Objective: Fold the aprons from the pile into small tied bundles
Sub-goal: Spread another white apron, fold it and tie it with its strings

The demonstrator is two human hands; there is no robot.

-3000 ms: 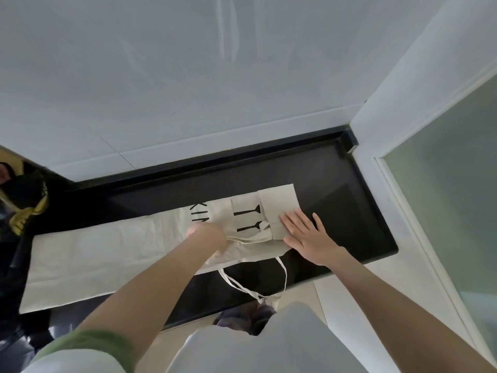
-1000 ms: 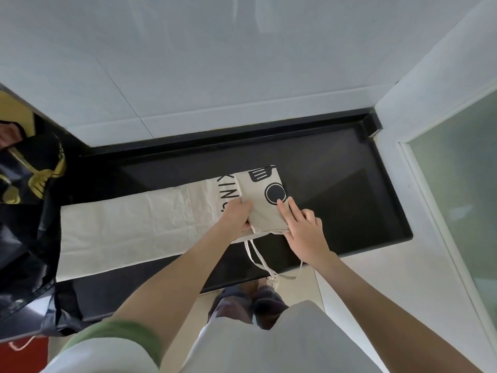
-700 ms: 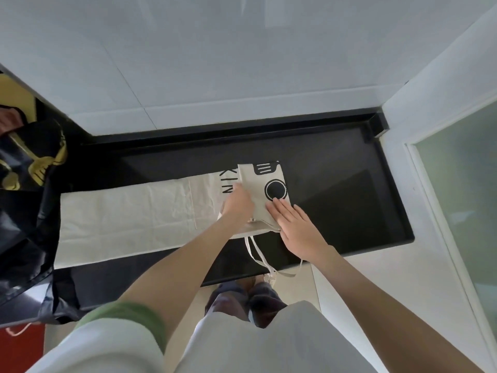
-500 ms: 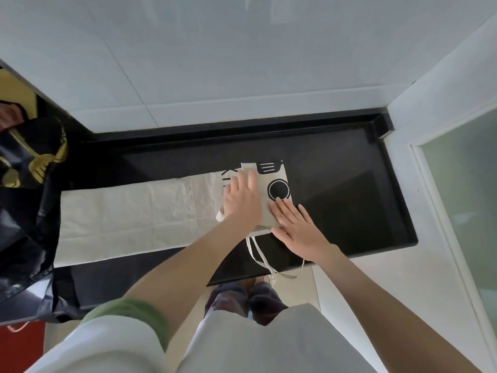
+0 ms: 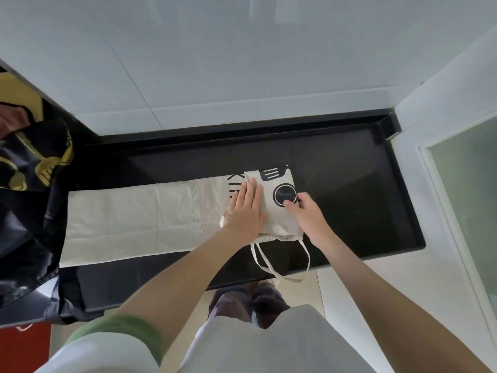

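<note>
A cream apron (image 5: pixel 134 214) with black print lies as a long strip on the black counter (image 5: pixel 349 189). Its right end is folded over into a thick square (image 5: pixel 278 219) showing a black ring and a spatula print. My left hand (image 5: pixel 246 208) presses flat on the left half of that fold. My right hand (image 5: pixel 306 211) pinches the fold's right edge, thumb on the ring print and fingers curled round the edge. The apron's ties (image 5: pixel 259 258) hang over the counter's front edge.
Black cloth with gold print (image 5: pixel 35 160) is heaped at the counter's left end and drapes down its side. A white tiled wall rises behind the counter. A white frame with frosted glass (image 5: pixel 468 184) stands to the right. My legs stand against the front edge.
My left hand went from gripping the fold to lying flat on it. My right hand slid from pressing flat near the front to the fold's right edge and curled its fingers there.
</note>
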